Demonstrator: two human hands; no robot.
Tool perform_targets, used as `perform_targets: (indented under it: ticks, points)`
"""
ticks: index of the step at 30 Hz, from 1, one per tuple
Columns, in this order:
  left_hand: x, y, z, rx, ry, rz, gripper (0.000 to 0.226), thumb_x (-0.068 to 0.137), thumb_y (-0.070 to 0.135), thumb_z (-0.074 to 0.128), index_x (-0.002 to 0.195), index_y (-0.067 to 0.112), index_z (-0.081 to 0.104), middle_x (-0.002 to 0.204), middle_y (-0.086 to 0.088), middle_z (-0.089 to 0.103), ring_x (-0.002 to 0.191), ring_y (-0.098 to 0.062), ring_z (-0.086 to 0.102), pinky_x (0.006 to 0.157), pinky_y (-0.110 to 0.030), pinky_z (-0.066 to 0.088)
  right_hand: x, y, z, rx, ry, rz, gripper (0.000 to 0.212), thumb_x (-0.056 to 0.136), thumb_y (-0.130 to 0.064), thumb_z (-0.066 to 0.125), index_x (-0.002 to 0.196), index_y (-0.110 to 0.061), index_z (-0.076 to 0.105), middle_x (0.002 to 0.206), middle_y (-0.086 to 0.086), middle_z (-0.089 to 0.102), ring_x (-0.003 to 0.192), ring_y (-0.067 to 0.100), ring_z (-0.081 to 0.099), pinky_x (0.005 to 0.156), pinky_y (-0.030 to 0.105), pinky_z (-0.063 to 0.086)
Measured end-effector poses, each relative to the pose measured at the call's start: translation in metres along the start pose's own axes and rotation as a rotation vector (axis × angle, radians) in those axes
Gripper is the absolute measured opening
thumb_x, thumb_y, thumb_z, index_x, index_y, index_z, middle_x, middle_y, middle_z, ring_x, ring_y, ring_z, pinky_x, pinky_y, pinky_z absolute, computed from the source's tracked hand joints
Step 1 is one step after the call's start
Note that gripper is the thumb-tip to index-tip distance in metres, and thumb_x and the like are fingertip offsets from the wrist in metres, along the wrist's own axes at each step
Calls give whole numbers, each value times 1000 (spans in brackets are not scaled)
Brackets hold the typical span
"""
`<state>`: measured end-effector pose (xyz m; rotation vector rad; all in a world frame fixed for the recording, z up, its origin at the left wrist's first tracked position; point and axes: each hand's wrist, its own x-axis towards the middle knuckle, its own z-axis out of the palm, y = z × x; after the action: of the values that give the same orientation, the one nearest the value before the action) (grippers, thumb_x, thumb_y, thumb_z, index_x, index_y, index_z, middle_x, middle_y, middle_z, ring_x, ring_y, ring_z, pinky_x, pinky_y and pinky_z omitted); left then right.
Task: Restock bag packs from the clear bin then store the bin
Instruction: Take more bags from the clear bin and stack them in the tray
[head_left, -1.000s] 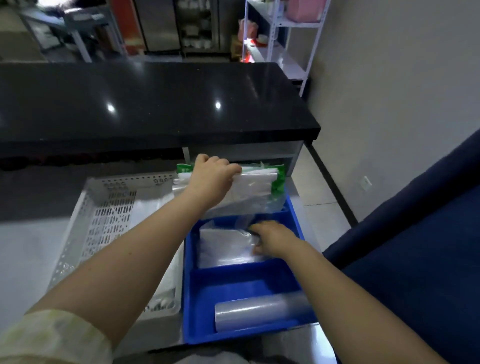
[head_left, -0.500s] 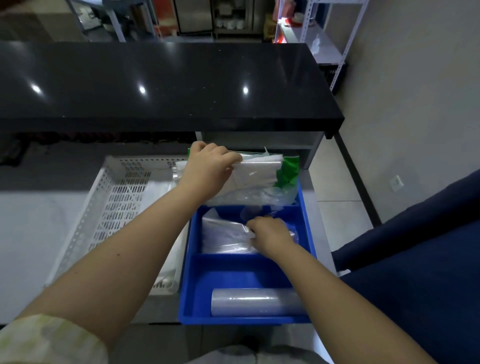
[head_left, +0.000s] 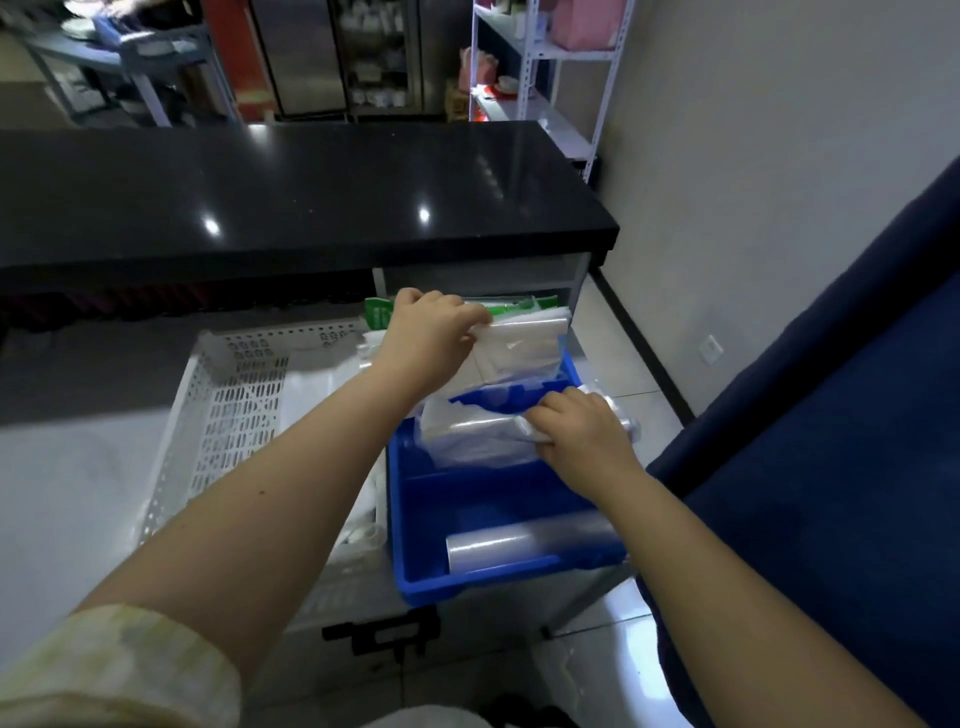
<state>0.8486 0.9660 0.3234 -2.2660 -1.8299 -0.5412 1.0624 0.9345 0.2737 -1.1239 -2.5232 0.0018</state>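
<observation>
**Fig.** Head view, restock step in hand. Blue tray (head_left: 488, 506) lies at approx. 5 o'clock of frame centre. A white basket (head_left: 234, 415) sits just beside it at its 9 o'clock, and a black counter (head_left: 311, 197) stands beyond at 12 o'clock.

- **Left hand (head_left: 434, 340) (LH):** fingers curled over the top edge of the upper pack (head_left: 524, 348), a white/clear bag pack w/ green label. The pack is held tilted above the tray's far rim, 12 o'clock.
- **Right hand (head_left: 582, 434) (RH):** fingers curled round the 3 o'clock end of the lower pack (head_left: 472, 434), a clear bag pack lying in the tray's far compartment.
- **Near compartment, 6 o'clock:** holds a film roll (head_left: 524, 545) lying crosswise.
- **Clear bin:** not identifiable in this view.

Judged stage: seating packs in the far compartment; bin storage not yet begun.

Next move prob. calls for RH to press or shift the lower pack flat to make room. LH can then lower the upper pack behind or onto it w/o snagging the rim. The film looks soft and slippery, so a firm grip and slow release seem wise.
</observation>
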Motion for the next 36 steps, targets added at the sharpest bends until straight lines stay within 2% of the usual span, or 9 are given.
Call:
perform_targets:
  ticks: [6,8,11,15,18,21,26,31,36]
  points:
    - [0,37,7,-82,-53,10,27,91,24,57,117,29,62,110,1,68,105,-25,58,95,-40,30,-30,10,-27,-69,-1,46,17,62,-1,73,73,-9,63,72,7,62,65,27,53,60,36,42]
    - [1,50,14,-131,-48,15,26,90,21,58,115,27,63,108,2,68,102,-24,59,93,-39,29,-35,17,-32,-75,15,51,18,60,0,73,72,-9,63,71,7,62,64,28,52,59,34,38]
    - [-1,58,28,-153,-90,-5,26,89,20,58,113,27,64,108,2,68,101,-24,59,91,-38,27,-38,28,-34,-72,21,68,22,54,2,75,70,-9,63,69,8,61,62,30,54,56,35,40]
    - [-13,48,54,-123,-257,-58,24,91,24,58,113,32,62,104,3,69,97,-21,58,95,-40,30,-39,36,-25,-79,-22,56,25,49,3,76,66,-8,61,66,9,59,59,30,53,53,36,42]
    - [-23,34,72,-143,-417,-121,24,92,25,57,115,33,61,111,3,69,102,-22,59,99,-43,30,-39,42,-16,-75,-55,45,26,49,2,77,68,-8,63,68,8,61,60,31,54,54,37,43]
    - [-31,25,84,-160,-454,-139,28,92,26,55,118,34,59,114,0,67,103,-25,58,94,-43,32,-38,46,-9,-40,-59,65,25,50,3,76,67,-7,60,68,8,59,61,30,52,55,38,44]
    - [-28,12,69,-190,-307,-219,34,89,30,62,123,31,58,122,-2,63,111,-27,55,96,-47,41,-24,51,-4,22,-92,72,21,56,4,73,72,-5,63,72,11,61,67,32,54,62,40,41]
    - [-17,-6,20,-217,-80,-248,26,93,35,54,116,27,64,115,1,66,109,-23,57,92,-44,44,13,49,-6,63,-61,45,15,63,6,67,73,-3,63,73,14,61,70,34,55,62,40,42]
    - [-22,-2,-8,-260,74,-193,40,85,49,61,118,25,61,116,2,63,109,-18,54,92,-40,44,67,49,-2,56,8,39,14,77,-5,63,91,-6,66,88,12,63,83,32,53,72,41,42]
